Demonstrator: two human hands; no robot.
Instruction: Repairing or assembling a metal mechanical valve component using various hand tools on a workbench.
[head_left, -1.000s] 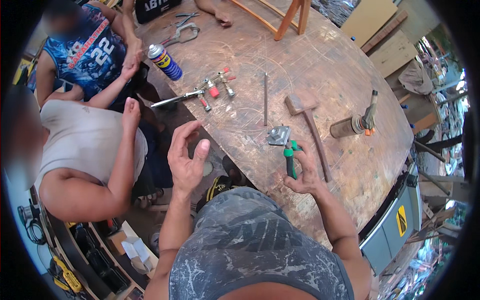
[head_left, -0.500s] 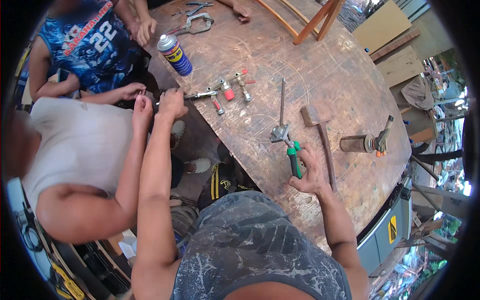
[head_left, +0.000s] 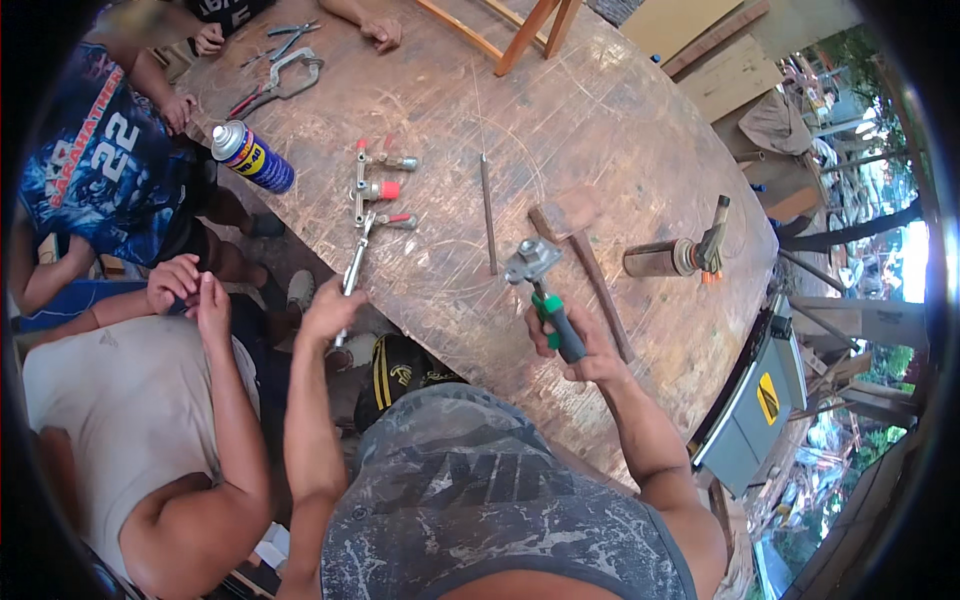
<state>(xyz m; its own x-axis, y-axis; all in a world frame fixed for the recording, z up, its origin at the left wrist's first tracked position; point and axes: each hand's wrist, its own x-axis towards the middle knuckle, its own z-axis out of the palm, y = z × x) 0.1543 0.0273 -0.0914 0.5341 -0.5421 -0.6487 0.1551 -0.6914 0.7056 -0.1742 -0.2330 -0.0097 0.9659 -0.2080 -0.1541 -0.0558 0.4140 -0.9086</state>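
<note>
My left hand is closed around a silver wrench at the table's left edge. The wrench's far end meets a brass manifold with several red-handled valves; whether it grips the manifold I cannot tell. My right hand is wrapped round green-and-black-handled pliers, held over the table. At their head sits a blocky grey metal piece; how the jaws hold it is unclear. A wooden-handled mallet lies just beyond my right hand, and a thin metal rod lies to its left.
A blue spray can stands at the table's left edge, with a locking clamp behind it. A gas torch lies at the right, and a wooden frame stands at the back. A co-worker in a light shirt is close on my left.
The view has shifted. My left hand has come nearer me, and the wrench and manifold now point away from me. My right hand has lifted the pliers, its fingers wrapped further round the handles.
</note>
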